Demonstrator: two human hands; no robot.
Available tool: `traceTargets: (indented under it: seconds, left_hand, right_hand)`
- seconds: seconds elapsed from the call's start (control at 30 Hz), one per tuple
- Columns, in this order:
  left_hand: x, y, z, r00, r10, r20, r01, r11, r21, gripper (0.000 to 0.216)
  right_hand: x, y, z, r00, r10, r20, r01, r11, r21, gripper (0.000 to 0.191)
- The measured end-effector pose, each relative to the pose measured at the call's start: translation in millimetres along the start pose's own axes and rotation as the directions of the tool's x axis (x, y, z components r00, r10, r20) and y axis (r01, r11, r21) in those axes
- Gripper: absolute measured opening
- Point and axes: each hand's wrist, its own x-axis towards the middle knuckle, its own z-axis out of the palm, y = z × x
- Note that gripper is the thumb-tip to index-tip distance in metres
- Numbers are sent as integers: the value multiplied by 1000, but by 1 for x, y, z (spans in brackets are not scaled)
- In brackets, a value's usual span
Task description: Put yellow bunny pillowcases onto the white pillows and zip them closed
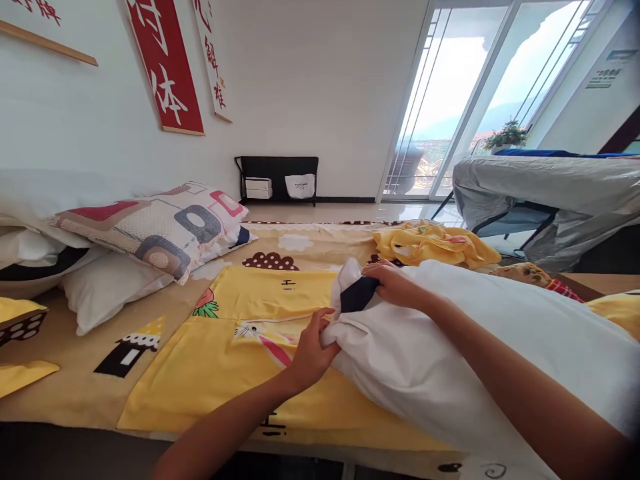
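Observation:
A plump white pillow lies across the right part of the bed, its near end pointing left, with a dark navy patch at that end. My left hand is closed on the lower corner of the pillow's end, thumb and fingers pinching the white cloth. At the upper edge, beside the navy patch, my right hand grips the pillow's other corner. Spread flat under and left of the pillow is a yellow pillowcase printed with a rabbit and a carrot.
A patterned pillow rests on a white pillow at the left. Crumpled yellow cloth lies behind my right hand. The bed sheet is beige. Beyond stand a black rack and a plastic-covered table.

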Motion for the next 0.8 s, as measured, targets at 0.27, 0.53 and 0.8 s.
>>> traceTargets:
  seconds: [0.27,0.53,0.8]
  left_hand:
    - [30,3,16,982,-186,9,178,919,-353,108]
    - [32,-3,10,912,-342,226,409,739,-536,79]
    - [-56,-3,-35,921,55,385,-145,967,210,111]
  right_hand:
    - [-33,-49,23,978,-210,5,207,957,-203,24]
    - [-53,-50,39,988,-149,33,153,979,-134,35]
    - [-28,-13,31,965,194,-174,-187,981,53,40]
